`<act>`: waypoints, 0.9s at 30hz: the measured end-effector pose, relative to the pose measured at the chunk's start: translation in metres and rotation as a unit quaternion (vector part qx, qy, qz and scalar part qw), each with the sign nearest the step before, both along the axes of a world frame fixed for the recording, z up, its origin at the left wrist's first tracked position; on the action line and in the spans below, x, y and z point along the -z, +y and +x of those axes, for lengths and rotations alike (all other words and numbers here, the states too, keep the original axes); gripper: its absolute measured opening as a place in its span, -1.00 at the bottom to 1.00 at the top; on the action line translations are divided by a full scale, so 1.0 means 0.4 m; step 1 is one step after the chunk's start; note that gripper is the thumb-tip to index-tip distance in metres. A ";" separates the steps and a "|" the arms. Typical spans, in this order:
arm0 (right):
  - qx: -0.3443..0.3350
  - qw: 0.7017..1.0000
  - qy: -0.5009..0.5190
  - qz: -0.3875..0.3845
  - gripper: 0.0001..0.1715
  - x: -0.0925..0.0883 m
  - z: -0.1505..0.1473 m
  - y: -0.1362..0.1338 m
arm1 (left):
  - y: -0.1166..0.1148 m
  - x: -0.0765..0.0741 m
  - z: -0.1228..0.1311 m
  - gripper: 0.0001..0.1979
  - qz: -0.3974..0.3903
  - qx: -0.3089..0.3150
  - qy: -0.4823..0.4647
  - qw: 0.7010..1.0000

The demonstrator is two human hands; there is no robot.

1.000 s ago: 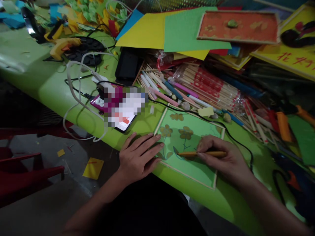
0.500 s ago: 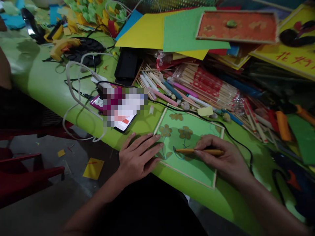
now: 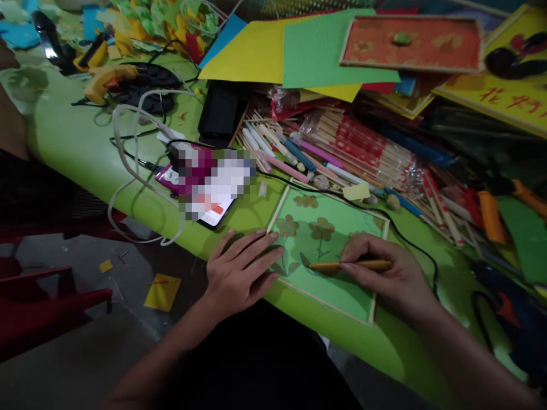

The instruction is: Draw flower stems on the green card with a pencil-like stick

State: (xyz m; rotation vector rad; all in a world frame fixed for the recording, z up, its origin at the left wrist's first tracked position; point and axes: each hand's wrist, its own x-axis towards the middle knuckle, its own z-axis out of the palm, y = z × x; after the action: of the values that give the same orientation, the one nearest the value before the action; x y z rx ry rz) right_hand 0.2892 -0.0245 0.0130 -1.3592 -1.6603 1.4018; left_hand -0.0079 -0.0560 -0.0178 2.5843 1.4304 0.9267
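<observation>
Close to the near edge of the table (image 3: 70,134), open surface stretching left, a stick-framed green card (image 3: 329,296) lies partly beneath the spread, empty left hand (image 3: 243,270) and the right hand (image 3: 391,276), whose grip pinches a gold pen (image 3: 327,266), hiding the card's right side, while a co-worker's arm (image 3: 11,125), cut off at left, has entered view since a second ago.
</observation>
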 end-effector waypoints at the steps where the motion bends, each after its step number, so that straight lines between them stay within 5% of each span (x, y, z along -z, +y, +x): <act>1: 0.000 1.000 -0.002 -0.002 -0.79 0.000 0.000 0.000 | -0.001 0.000 0.000 -0.70 -0.001 -0.001 0.001 1.000; 27: 0.002 1.000 0.004 0.008 -0.71 -0.006 0.004 0.000 | 0.002 -0.005 0.005 -0.71 0.008 -0.002 -0.012 1.000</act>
State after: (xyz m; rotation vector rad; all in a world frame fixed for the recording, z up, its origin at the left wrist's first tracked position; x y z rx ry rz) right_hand 0.2909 -0.0245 0.0153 -1.3463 -1.6592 1.3877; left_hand -0.0058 -0.0552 -0.0158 2.5724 1.4298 0.9695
